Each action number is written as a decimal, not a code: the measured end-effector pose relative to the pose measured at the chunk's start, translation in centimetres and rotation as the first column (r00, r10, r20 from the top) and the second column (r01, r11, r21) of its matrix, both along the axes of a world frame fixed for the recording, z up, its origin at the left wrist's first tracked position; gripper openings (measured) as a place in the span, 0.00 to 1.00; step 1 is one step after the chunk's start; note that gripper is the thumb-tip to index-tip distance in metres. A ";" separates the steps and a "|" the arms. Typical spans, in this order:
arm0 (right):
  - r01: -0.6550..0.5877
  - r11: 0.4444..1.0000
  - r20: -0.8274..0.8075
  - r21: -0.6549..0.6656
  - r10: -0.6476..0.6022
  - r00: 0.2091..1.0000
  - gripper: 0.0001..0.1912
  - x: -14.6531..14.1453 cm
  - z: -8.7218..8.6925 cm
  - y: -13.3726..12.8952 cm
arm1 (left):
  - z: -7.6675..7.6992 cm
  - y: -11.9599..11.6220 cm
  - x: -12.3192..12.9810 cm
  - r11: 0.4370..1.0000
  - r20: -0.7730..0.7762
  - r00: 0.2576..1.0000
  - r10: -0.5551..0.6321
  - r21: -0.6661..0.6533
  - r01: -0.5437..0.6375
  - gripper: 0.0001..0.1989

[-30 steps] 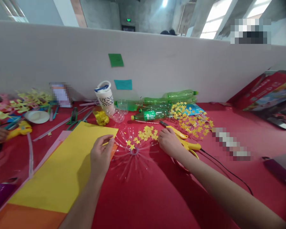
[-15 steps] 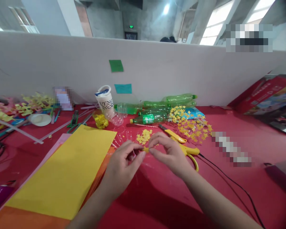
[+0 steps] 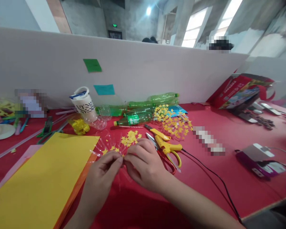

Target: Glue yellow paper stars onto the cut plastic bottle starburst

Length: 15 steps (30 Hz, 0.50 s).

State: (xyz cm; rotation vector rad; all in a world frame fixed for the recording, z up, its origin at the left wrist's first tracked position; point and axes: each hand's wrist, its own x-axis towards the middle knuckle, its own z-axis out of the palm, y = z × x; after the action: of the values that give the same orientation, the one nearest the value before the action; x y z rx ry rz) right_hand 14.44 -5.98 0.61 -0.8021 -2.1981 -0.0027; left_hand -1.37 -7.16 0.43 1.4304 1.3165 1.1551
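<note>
Fingers (image 3: 137, 153) farther left, green label (image 3: 133, 120) illegible

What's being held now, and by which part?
Apparently a yellow star, pinched where the left hand and right hand meet; the gripped part is hidden.

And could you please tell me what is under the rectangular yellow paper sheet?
Beneath the yellow sheet, a narrow strip of orange paper shows along its right edge and pale pink paper past its left edge. Anything further is covered.

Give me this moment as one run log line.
Left hand: pinching small yellow piece | right hand: at same piece | beyond: loose yellow stars | right: glue gun | left: yellow paper
</note>
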 end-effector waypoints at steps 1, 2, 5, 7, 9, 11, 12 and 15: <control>-0.021 1.000 0.008 -0.014 0.021 1.000 0.08 0.1 0.3 -0.1 | -0.1 0.0 -0.1 1.000 0.007 1.000 -0.007 -0.004 0.007 0.09; -0.042 0.999 0.022 -0.029 0.042 0.999 0.08 0.4 0.6 -0.1 | -0.2 0.1 -0.2 1.000 0.009 1.000 -0.012 -0.002 0.012 0.09; -0.017 0.994 0.109 -0.107 0.029 0.994 0.11 2.8 1.1 0.6 | -0.2 0.1 -0.6 0.999 -0.019 1.000 0.007 0.036 -0.007 0.08; 0.227 0.951 0.255 -0.211 -0.170 0.952 0.14 5.9 0.7 1.4 | 0.0 0.1 -0.9 0.996 -0.052 0.998 0.037 0.089 -0.032 0.06; 0.562 0.788 0.553 -0.252 -0.360 0.752 0.18 9.3 -0.7 2.3 | 0.2 0.2 -1.1 0.990 -0.073 0.996 0.057 0.136 -0.047 0.07; 0.634 0.730 0.623 -0.255 -0.377 0.685 0.20 12.2 -2.8 3.0 | 0.2 0.4 -1.2 0.986 -0.080 0.995 0.056 0.160 -0.043 0.08; 0.645 0.718 0.640 -0.261 -0.371 0.673 0.21 13.2 -4.0 3.2 | 0.3 0.5 -1.2 0.985 -0.080 0.996 0.051 0.166 -0.037 0.08; 0.673 0.693 0.645 -0.261 -0.393 0.655 0.21 14.5 -6.8 3.6 | 0.3 0.5 -1.1 0.986 -0.077 0.997 0.030 0.165 -0.017 0.08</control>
State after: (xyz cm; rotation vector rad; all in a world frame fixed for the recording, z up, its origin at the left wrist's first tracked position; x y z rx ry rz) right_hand 28.92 -2.42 -6.19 -1.9734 -2.3954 0.0149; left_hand -2.46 -6.61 0.78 1.5976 1.3200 1.2580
